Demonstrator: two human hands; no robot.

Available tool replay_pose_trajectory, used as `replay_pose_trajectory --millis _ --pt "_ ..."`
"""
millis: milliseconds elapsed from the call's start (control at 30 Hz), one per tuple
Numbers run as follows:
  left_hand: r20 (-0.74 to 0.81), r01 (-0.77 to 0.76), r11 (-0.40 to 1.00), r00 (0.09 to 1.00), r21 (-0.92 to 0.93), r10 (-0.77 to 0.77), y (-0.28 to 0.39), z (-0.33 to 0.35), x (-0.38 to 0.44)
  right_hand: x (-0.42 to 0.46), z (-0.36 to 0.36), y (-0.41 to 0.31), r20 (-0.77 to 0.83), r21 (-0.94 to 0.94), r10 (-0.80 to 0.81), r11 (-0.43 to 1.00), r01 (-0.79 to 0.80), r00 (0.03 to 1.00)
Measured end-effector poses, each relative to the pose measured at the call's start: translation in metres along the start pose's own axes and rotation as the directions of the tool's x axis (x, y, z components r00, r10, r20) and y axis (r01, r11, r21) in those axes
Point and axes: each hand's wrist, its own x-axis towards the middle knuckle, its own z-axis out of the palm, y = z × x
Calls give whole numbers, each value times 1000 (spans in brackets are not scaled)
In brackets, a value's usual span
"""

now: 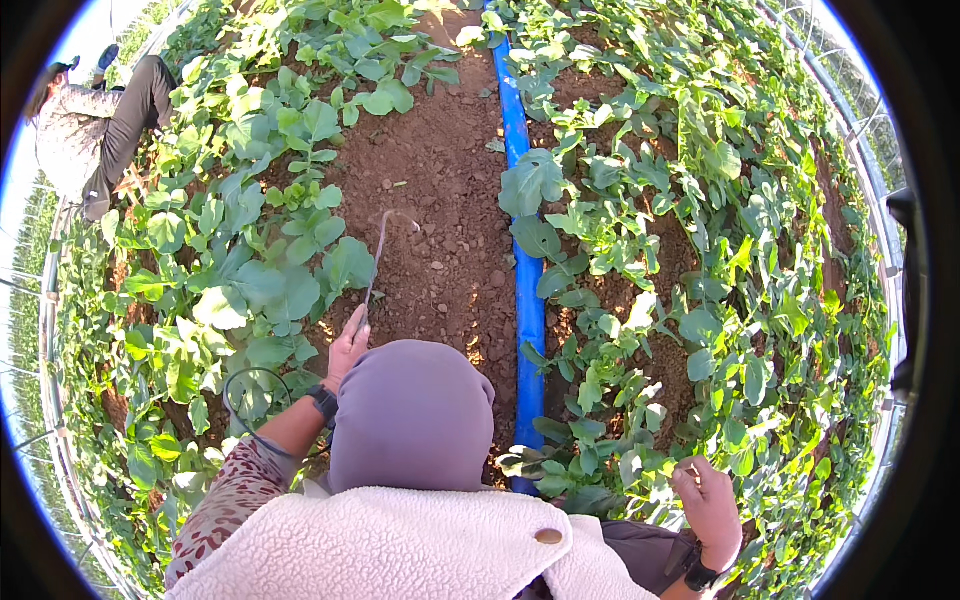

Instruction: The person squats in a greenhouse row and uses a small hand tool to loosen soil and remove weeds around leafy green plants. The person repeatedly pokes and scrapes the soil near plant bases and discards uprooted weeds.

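Note:
My left hand (pixel 349 346), with a dark band at the wrist, grips the lower end of a thin hooked rod (pixel 377 259). The rod rises over bare soil, its bent tip pointing right; its material is unclear. At lower right my right hand (pixel 705 499) is raised beside leafy green plants (pixel 645 465), fingers curled. Whether anything is between those fingers cannot be made out. Between the hands sits a rounded form in mauve-grey cloth (pixel 412 420), probably my bent knee, above a cream fleece garment (pixel 390 540).
A flat blue hose (pixel 530 315) runs lengthwise along the reddish-brown soil path (pixel 427 165). Broad-leaved plants (pixel 255 285) crowd both sides. A dark cable (pixel 229 394) loops by my left forearm. Another person (pixel 82 127) crouches at upper left. Curved metal rails (pixel 862 142) border the beds.

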Motion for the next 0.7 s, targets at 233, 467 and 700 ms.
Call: replay_pose_trajectory --millis 233,467,700 --pt "99 -47 997 994 54 41 4 19 15 -30 -8 0 -32 -49 -5 999 3 999" --pt "295 1 993 955 121 -37 14 4 12 -40 -8 11 -61 -58 -127 991 123 990" --pt "427 6 986 901 166 -77 55 7 20 -52 -7 21 -71 -126 -268 958 258 961"
